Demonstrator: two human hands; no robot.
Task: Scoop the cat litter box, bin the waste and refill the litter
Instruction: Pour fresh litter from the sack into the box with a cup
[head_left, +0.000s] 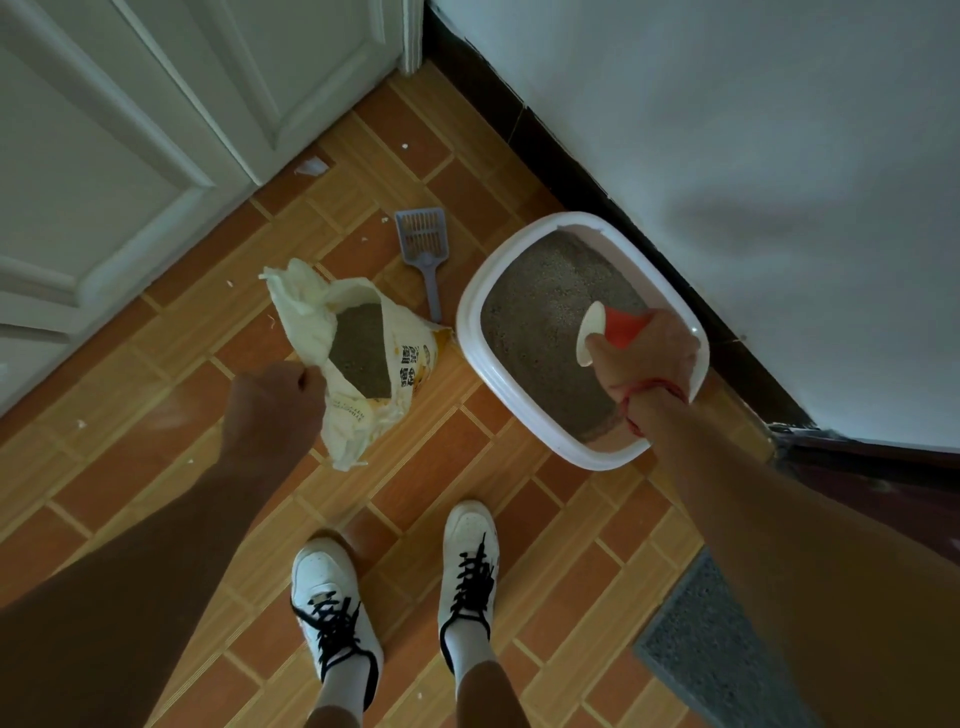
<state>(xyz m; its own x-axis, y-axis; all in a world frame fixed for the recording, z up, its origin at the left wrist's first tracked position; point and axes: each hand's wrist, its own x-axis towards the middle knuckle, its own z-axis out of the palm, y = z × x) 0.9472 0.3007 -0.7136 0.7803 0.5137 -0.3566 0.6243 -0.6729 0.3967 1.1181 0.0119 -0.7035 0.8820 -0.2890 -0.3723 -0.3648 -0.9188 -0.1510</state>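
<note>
A white litter box stands on the tiled floor against the wall, filled with grey-brown litter. My right hand is over the box, shut on an orange cup with a white rim, tipped on its side with its mouth toward the left. An open cream litter bag sits left of the box with grey litter showing inside. My left hand grips the bag's torn edge. A grey-blue slotted scoop lies on the floor between bag and box, untouched.
A white panelled door fills the left and a white wall with a dark skirting the right. My two white shoes stand below the bag. A grey mat lies at the bottom right. Small white scraps dot the tiles.
</note>
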